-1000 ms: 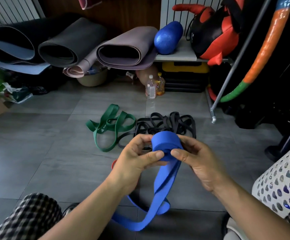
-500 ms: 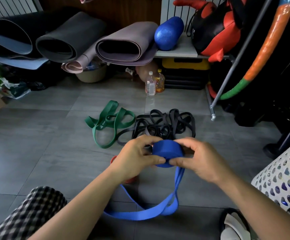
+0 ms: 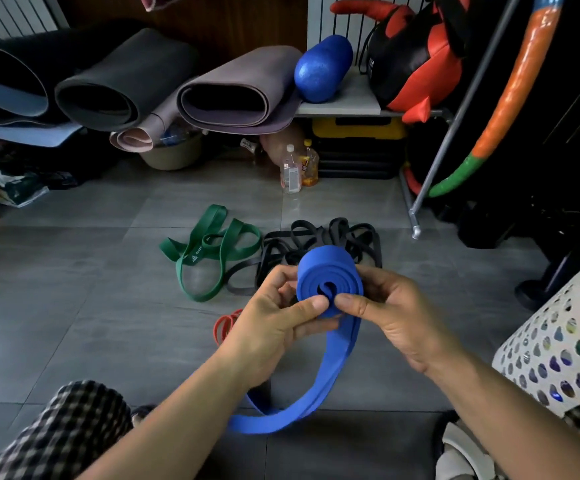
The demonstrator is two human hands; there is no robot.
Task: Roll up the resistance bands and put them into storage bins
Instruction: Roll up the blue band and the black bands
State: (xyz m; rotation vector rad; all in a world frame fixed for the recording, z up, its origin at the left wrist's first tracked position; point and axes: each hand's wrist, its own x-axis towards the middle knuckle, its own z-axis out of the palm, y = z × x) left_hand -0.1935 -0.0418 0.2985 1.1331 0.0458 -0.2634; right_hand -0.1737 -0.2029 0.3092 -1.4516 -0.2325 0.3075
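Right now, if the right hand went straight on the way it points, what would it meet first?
The rolled blue band, which the right hand grips; just past it, probably the left hand, though depth is unclear.

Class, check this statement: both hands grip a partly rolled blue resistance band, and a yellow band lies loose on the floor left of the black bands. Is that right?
No. The head view shows a green band, not yellow, lying loose left of the black bands; the rest stands.
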